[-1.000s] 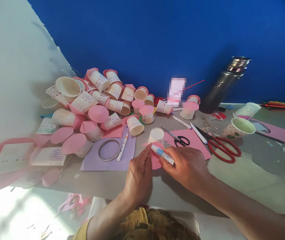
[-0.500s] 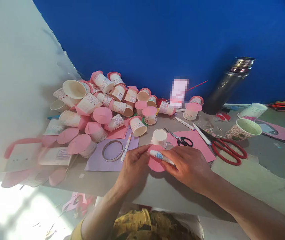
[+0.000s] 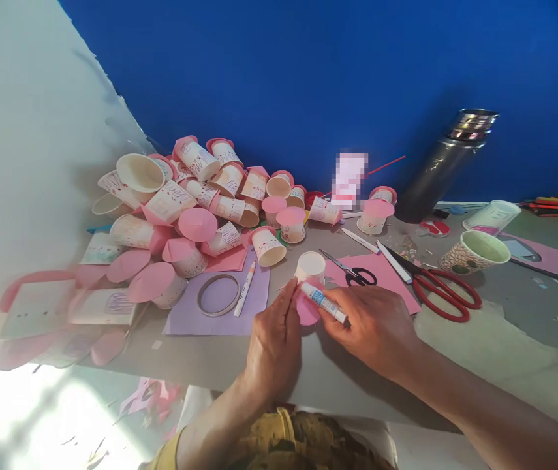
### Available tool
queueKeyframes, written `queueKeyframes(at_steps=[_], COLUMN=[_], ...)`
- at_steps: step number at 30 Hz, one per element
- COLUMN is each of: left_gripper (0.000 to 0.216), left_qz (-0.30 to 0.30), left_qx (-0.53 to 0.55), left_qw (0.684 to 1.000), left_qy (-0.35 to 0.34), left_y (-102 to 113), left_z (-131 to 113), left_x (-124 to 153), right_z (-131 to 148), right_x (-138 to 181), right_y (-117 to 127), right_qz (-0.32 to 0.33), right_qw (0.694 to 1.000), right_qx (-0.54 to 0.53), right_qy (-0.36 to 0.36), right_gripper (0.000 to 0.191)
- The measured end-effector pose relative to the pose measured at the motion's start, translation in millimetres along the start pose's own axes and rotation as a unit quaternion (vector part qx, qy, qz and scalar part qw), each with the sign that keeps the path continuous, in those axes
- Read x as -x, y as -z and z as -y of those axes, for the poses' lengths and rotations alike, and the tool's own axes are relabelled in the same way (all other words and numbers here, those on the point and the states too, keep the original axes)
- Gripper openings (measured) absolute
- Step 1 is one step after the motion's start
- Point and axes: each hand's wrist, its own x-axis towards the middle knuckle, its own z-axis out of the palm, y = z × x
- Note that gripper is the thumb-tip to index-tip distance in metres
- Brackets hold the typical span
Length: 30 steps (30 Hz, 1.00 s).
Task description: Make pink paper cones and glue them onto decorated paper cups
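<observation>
My right hand [image 3: 364, 318] is closed around a white and blue glue stick [image 3: 324, 303], its tip against a pink paper piece [image 3: 307, 312]. That piece is pinched at its left edge by my left hand [image 3: 277, 333]; part of it is hidden behind my fingers and the glue stick. Just beyond it an upturned white paper cup [image 3: 310, 265] stands on the table. Small black-handled scissors [image 3: 357, 274] lie on a pink sheet [image 3: 395, 287] to the right of the cup.
Many decorated paper cups with pink tops [image 3: 198, 225] are heaped at the left. A tape roll [image 3: 218, 294] and a marker [image 3: 245, 290] lie on purple paper [image 3: 185, 320]. Large red-handled scissors [image 3: 448, 297], a patterned cup [image 3: 477, 253] and a dark flask [image 3: 442, 170] are at the right.
My left hand has turned more upright and its fingers now cover more of the pink paper's upper left. The glue stick has shifted slightly right and tilted more steeply. The view moved a little.
</observation>
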Motion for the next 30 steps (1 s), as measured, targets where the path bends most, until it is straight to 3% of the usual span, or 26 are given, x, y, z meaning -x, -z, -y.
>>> queueKeyframes(at_steps=[10,14,17,19,24,30], left_gripper=[0.043,0.040,0.036,0.038,0.034,0.037], left_qz=[-0.002,0.019,0.056,0.058,0.097,0.046], left_qx=[0.023,0.110,0.233,0.253,0.157,0.075], left_qw=[0.999,0.992,0.959,0.948,0.968,0.991], left_qy=[-0.025,0.063,0.149,0.185,0.168,0.100], left_y=[-6.2,-1.3,9.0,16.0,22.5,8.6], left_z=[1.1,-5.8,-7.7,-5.9,-1.8,-9.7], left_x=[7.2,4.6,-5.9,-14.4,-23.7,-6.5], right_z=[4.2,0.5,-0.8,-0.6,1.6,3.8], right_x=[2.1,1.4,1.8,2.4,3.5,4.9], right_y=[-1.2,-2.0,-2.3,-2.7,-2.9,-1.8], right_qz=[0.039,0.046,0.057,0.061,0.061,0.046], right_qw=[0.997,0.997,0.998,0.998,0.997,0.998], right_qx=[0.028,0.034,0.018,0.011,0.009,0.049], right_qy=[-0.054,-0.055,-0.016,0.012,0.047,0.021], right_gripper=[0.017,0.014,0.012,0.010,0.008,0.012])
